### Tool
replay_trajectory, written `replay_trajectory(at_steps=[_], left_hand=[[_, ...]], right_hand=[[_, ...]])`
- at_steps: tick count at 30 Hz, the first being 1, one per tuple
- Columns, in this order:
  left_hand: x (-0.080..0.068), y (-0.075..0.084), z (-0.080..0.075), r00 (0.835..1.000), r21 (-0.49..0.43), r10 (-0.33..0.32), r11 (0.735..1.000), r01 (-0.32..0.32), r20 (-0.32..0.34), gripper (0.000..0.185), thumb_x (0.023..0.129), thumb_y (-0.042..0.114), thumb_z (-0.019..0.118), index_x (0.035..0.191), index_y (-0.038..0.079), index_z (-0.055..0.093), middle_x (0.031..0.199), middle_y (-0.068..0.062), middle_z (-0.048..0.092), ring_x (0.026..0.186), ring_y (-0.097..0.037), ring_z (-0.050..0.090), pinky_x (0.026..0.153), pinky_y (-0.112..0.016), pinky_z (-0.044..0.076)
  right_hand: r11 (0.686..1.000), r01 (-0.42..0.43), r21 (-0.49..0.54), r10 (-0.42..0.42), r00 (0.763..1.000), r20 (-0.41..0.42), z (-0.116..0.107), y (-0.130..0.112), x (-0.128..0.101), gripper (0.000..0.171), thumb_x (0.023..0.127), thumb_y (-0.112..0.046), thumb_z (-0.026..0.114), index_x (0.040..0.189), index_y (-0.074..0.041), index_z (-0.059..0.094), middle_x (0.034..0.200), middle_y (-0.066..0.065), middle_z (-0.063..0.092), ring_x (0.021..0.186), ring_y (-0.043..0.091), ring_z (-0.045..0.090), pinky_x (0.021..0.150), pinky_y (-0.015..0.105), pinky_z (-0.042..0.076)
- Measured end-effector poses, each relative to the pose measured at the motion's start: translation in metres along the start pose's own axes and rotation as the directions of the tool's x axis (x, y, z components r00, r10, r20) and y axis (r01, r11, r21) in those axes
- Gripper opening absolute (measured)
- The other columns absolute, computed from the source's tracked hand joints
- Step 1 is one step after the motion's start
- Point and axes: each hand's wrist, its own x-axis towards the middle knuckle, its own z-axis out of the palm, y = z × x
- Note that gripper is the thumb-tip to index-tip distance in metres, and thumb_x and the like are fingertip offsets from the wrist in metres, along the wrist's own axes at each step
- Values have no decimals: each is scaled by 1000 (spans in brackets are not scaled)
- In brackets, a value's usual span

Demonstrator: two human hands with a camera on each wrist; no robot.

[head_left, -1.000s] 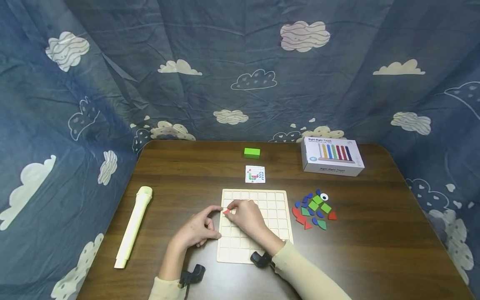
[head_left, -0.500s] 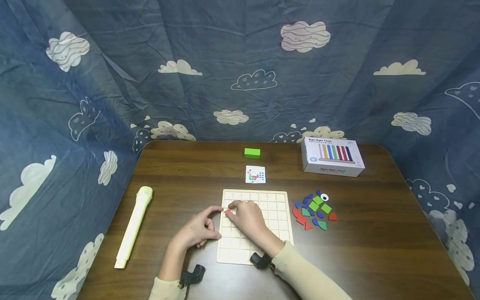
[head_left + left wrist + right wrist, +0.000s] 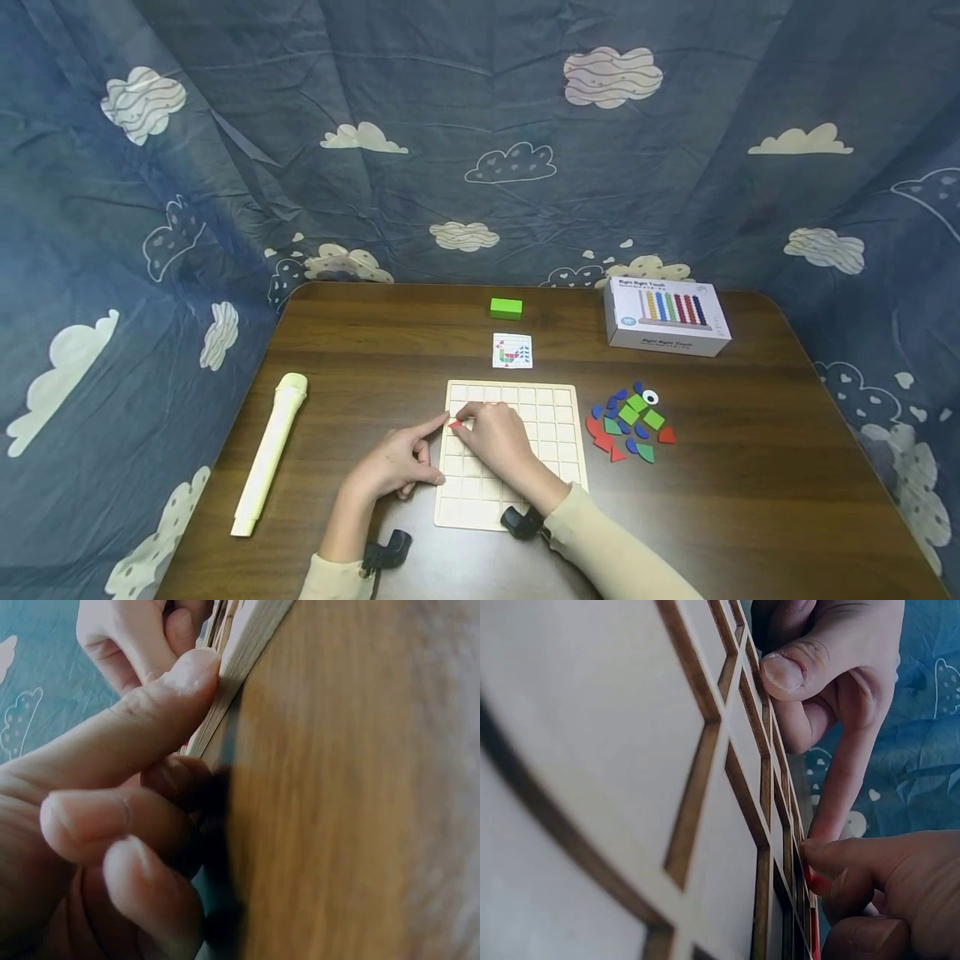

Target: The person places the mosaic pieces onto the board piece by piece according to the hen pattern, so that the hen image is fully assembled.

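My right hand (image 3: 498,437) reaches over the pale wooden grid board (image 3: 517,514) and pinches a small red triangle tile (image 3: 455,424) at a cell near the board's upper left edge. Red also shows under the fingertips of the right hand (image 3: 885,885) in the right wrist view. On the board's left side, my left hand (image 3: 393,460) touches the edge with its extended index fingertip and its thumb. The other left fingers are bent. In the left wrist view, the left thumb (image 3: 142,720) lies against the board's side (image 3: 247,637).
Loose red, blue and green tiles (image 3: 628,414) and a white ring tile (image 3: 650,397) lie right of the board. Behind it are a pattern card (image 3: 512,351) and a green block (image 3: 506,309). A white box (image 3: 667,317) stands back right; a cream tube (image 3: 270,454) lies left.
The red tile has turned slightly in the right fingertips and shows as a flatter triangle at the cell. The left index finger has straightened a little along the board edge.
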Motion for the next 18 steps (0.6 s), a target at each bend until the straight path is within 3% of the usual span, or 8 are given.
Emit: replay_trajectory(at_steps=[5,9,18], left_hand=[[2,1,3,1000,60,7,998,-6,-13,95,74,16,88,155,23,38,60,2,60,35,-6,46,35,-21,40],[3,-1,2,1000,36,-7,999,7,-9,98,73,16,89,156,23,36,61,0,60,35,-7,47,35,-23,42],[6,-3,-2,999,30,-19,999,18,27,102,72,20,89,157,28,32,61,-1,63,35,-10,50,35,-26,46]], right_hand=[[999,-9,42,8,1000,14,-3,3,0,14,83,-28,81,92,-17,80,49,-12,51,43,1,24,38,19,22],[994,-52,93,46,997,66,-6,5,-1,19,82,-29,81,97,-18,79,47,-13,42,44,1,28,41,20,25],[990,-85,115,73,992,102,-8,6,-2,19,83,-28,80,99,-18,78,50,-12,44,45,2,34,42,21,29]])
